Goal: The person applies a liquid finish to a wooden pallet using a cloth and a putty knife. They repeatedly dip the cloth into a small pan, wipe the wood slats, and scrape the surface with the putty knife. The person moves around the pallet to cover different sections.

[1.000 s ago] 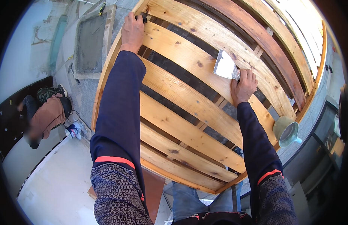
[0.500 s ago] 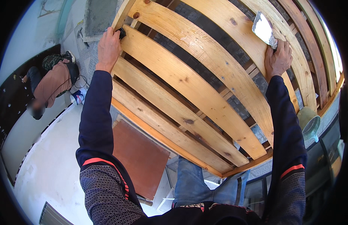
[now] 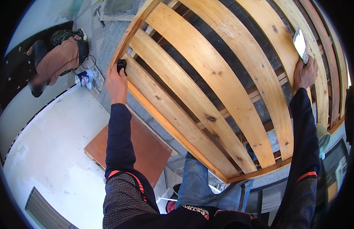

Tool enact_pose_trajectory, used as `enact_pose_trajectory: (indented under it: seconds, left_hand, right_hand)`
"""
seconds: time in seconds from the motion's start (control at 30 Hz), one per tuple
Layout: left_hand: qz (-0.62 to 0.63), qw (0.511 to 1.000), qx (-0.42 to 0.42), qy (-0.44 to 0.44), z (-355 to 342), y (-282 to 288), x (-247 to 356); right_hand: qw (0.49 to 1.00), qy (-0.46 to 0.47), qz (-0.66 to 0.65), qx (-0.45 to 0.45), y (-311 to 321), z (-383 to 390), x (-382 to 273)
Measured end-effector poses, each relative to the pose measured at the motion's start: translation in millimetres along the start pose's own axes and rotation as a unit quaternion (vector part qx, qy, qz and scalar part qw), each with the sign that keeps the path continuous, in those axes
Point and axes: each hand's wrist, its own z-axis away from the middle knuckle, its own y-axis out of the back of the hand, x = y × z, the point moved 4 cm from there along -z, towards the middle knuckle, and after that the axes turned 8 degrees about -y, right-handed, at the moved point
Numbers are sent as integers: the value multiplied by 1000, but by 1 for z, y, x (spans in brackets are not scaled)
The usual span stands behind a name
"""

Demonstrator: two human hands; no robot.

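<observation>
While the left hand point(image 3: 116, 82) wraps its fingers round a half-hidden black object point(image 3: 121, 66), the right hand point(image 3: 304, 72) pinches a metal scraper point(image 3: 300, 44).

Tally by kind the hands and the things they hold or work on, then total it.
hands: 2, the left hand and the right hand
small black object, in the left hand: 1
pale flat piece, in the right hand: 1
slatted wooden frame: 1
Total: 5
</observation>
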Motion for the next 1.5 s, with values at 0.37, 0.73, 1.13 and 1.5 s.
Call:
enact_pose_trajectory:
  seconds: [0.37,0.73,1.13,1.5]
  left_hand:
    - [140,984,39,103,-79,-43,68]
    - [58,996,-42,-59,-111,-32,115]
    - [207,978,-32,16,-75,3,89]
    - [32,998,-2,-62,-177,-41,193]
  right_hand:
    - [1000,4,-10,4,9,1,-9]
    - [1000,-17,-5,-9,12,1,-13]
    - [1000,-17,-23,-8,16,1,-15]
    - [1000,-12,-22,6,15,2,-15]
